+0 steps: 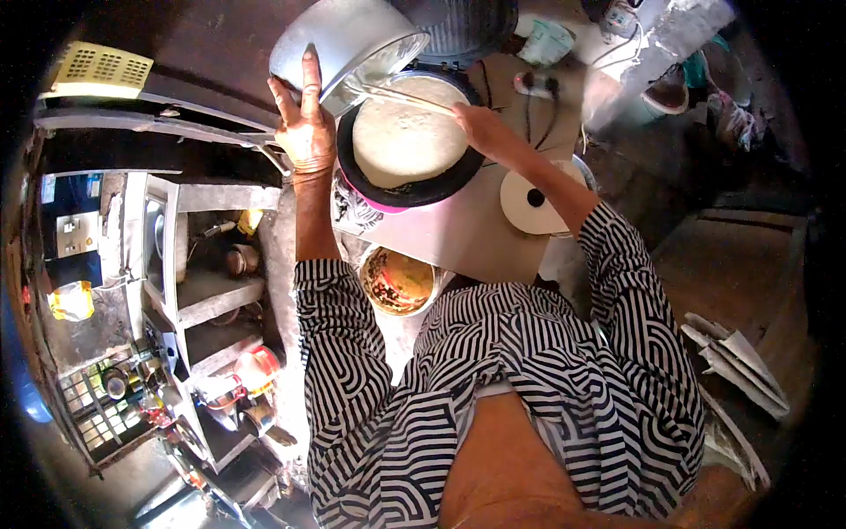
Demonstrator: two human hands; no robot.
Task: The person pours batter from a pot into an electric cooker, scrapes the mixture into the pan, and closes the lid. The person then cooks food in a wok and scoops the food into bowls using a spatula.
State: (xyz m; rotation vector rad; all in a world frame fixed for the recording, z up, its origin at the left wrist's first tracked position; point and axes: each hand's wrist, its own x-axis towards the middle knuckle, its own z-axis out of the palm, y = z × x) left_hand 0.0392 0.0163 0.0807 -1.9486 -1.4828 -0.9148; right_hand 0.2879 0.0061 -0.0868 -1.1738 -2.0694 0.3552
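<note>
A large silver pot (339, 44) is tipped on its side over a dark round pan (379, 185). My left hand (306, 132) supports the pot from below and the left, its fingers spread against the outer wall. Pale batter-like stuff (410, 132) fills most of the pan. My right hand (485, 132) is closed round a thin stick (410, 100), whose far end reaches to the pot's mouth. Whether the stick touches the pot's inside cannot be made out.
A white disc with a black centre (531, 197) lies right of the pan. Below stands a bucket with food scraps (398, 280). A ribbed dark container (458, 26) is behind the pan. Shelves (220, 304) stand at left, a yellow basket (101, 70) at upper left.
</note>
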